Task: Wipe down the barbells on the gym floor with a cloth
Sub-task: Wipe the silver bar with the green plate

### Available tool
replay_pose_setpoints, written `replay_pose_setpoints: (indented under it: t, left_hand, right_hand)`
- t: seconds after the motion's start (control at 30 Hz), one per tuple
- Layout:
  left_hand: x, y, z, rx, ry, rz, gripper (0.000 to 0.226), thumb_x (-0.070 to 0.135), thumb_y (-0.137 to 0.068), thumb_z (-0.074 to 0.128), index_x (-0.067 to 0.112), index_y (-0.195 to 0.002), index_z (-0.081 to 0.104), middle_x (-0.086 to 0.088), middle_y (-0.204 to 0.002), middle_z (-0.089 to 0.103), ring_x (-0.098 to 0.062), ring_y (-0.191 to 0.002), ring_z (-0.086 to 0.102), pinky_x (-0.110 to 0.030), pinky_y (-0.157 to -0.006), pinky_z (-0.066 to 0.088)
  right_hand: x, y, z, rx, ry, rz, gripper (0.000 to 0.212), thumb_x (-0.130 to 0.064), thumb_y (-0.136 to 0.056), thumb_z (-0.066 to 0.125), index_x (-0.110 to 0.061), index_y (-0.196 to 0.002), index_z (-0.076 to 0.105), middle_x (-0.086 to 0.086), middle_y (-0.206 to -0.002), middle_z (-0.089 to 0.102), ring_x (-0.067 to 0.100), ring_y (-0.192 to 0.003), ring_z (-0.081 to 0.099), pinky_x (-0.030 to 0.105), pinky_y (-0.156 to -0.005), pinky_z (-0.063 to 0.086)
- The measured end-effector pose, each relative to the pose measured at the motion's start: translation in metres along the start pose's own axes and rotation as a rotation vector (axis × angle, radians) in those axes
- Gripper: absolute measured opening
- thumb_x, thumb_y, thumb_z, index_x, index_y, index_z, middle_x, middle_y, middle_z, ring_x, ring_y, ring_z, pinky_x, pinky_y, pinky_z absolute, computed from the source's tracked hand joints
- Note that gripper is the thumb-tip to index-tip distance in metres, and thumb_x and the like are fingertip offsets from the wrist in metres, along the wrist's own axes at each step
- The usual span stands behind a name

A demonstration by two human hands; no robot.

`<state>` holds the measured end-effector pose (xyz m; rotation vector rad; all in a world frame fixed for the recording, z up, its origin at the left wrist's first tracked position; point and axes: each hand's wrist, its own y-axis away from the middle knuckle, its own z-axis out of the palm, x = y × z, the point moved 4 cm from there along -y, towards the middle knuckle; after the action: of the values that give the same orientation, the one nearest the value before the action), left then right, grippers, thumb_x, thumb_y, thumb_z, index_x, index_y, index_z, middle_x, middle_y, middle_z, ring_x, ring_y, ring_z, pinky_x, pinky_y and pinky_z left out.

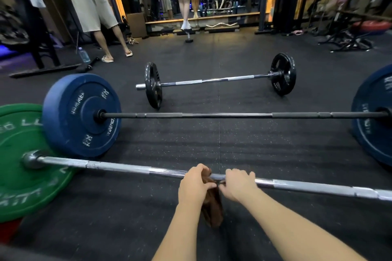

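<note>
The left hand (196, 184) pinches a brown cloth (213, 207) against the nearest chrome barbell (118, 167). The right hand (238, 184) curls over the same shaft just beside it. The shaft lies crosswise on the gym floor (212, 146), so the wiping stroke probably runs sideways. Beyond it lie a blue-plated barbell (212, 115), then a short black-plated barbell (212, 80).

On the rubber floor (191, 144) I see a chrome barbell (118, 167) at the grip. Beyond it lies a blue-plated barbell (212, 115), then a black-plated barbell (212, 80).
</note>
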<state>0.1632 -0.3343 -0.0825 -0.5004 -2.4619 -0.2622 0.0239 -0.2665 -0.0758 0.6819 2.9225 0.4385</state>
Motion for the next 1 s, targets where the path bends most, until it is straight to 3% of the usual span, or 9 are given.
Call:
replay_pose_setpoints:
  t: [0.1, 0.23, 0.33, 0.4, 0.53, 0.67, 0.73, 0.9, 1.0]
  left_hand:
    - [-0.013, 0.003, -0.008, 0.008, 0.024, -0.008, 0.043, 0.034, -0.083, 0.083, 0.038, -0.119, 0.061, 0.019, -0.116, 0.061, -0.011, -0.109, 0.060, -0.029, -0.090, 0.046]
    - [-0.042, 0.007, -0.028, 0.109, 0.064, -0.104, 0.046, 0.031, -0.083, 0.084, 0.035, -0.120, 0.059, 0.020, -0.122, 0.057, -0.014, -0.116, 0.060, -0.027, -0.089, 0.042]
    - [-0.057, 0.009, -0.036, 0.175, 0.070, -0.154, 0.053, 0.029, -0.080, 0.087, 0.030, -0.126, 0.061, 0.017, -0.154, 0.045, -0.016, -0.132, 0.053, -0.031, -0.102, 0.042]
    - [-0.056, 0.008, -0.035, 0.174, 0.052, -0.157, 0.055, 0.029, -0.081, 0.086, 0.025, -0.129, 0.061, 0.015, -0.160, 0.039, -0.015, -0.135, 0.050, -0.030, -0.107, 0.039]
    - [-0.033, 0.007, -0.028, 0.130, 0.005, -0.114, 0.051, 0.030, -0.085, 0.083, 0.022, -0.130, 0.060, 0.019, -0.157, 0.042, -0.015, -0.134, 0.051, -0.026, -0.106, 0.037]
    - [0.000, 0.011, -0.005, 0.052, 0.016, -0.010, 0.043, 0.035, -0.083, 0.084, 0.026, -0.116, 0.058, 0.017, -0.128, 0.062, -0.017, -0.114, 0.063, -0.032, -0.095, 0.048]
    - [0.004, 0.010, 0.000, 0.046, 0.007, 0.012, 0.042, 0.035, -0.083, 0.084, 0.028, -0.117, 0.060, 0.016, -0.123, 0.064, -0.014, -0.112, 0.063, -0.029, -0.094, 0.048]
    - [-0.032, 0.001, -0.034, 0.095, -0.018, -0.111, 0.047, 0.034, -0.081, 0.085, 0.034, -0.124, 0.066, 0.014, -0.123, 0.068, -0.015, -0.116, 0.062, -0.027, -0.098, 0.046]
    - [-0.059, -0.004, -0.053, 0.149, -0.020, -0.198, 0.046, 0.032, -0.083, 0.084, 0.036, -0.125, 0.066, 0.011, -0.125, 0.069, -0.019, -0.117, 0.062, -0.030, -0.097, 0.046]
  right_hand:
    - [-0.014, 0.004, 0.007, 0.097, 0.028, 0.038, 0.042, -0.050, -0.097, 0.051, -0.019, -0.125, 0.052, 0.002, -0.129, 0.061, 0.028, -0.121, 0.054, 0.048, -0.100, 0.035]
    - [-0.007, -0.003, 0.006, 0.023, 0.034, 0.027, 0.036, -0.044, -0.101, 0.051, -0.018, -0.126, 0.051, 0.001, -0.128, 0.063, 0.027, -0.121, 0.057, 0.045, -0.101, 0.035]
    - [-0.007, -0.007, 0.007, -0.008, 0.028, 0.020, 0.034, -0.040, -0.102, 0.051, -0.017, -0.126, 0.050, 0.001, -0.128, 0.062, 0.026, -0.121, 0.055, 0.044, -0.101, 0.034]
    - [-0.006, -0.010, 0.010, -0.023, 0.025, 0.019, 0.032, -0.036, -0.101, 0.052, -0.017, -0.126, 0.050, 0.001, -0.128, 0.062, 0.026, -0.121, 0.055, 0.045, -0.101, 0.034]
    - [-0.006, -0.014, 0.008, -0.049, 0.002, 0.023, 0.029, -0.030, -0.099, 0.055, -0.018, -0.125, 0.052, 0.000, -0.127, 0.062, 0.026, -0.121, 0.054, 0.046, -0.102, 0.033]
    - [-0.007, -0.016, 0.003, -0.086, -0.015, 0.037, 0.027, -0.021, -0.096, 0.056, -0.022, -0.123, 0.057, -0.001, -0.123, 0.062, 0.027, -0.118, 0.055, 0.049, -0.105, 0.033]
    - [-0.008, -0.017, 0.002, -0.102, -0.021, 0.039, 0.029, -0.018, -0.095, 0.055, -0.023, -0.123, 0.059, 0.000, -0.122, 0.062, 0.028, -0.119, 0.055, 0.051, -0.107, 0.033]
    - [-0.009, -0.021, 0.002, -0.133, -0.014, 0.038, 0.026, -0.012, -0.092, 0.059, -0.022, -0.116, 0.058, -0.001, -0.107, 0.056, 0.028, -0.117, 0.055, 0.051, -0.108, 0.032]
    - [-0.007, -0.021, 0.004, -0.108, -0.011, 0.036, 0.028, -0.007, -0.092, 0.056, -0.021, -0.117, 0.055, -0.001, -0.115, 0.060, 0.027, -0.117, 0.055, 0.049, -0.107, 0.032]
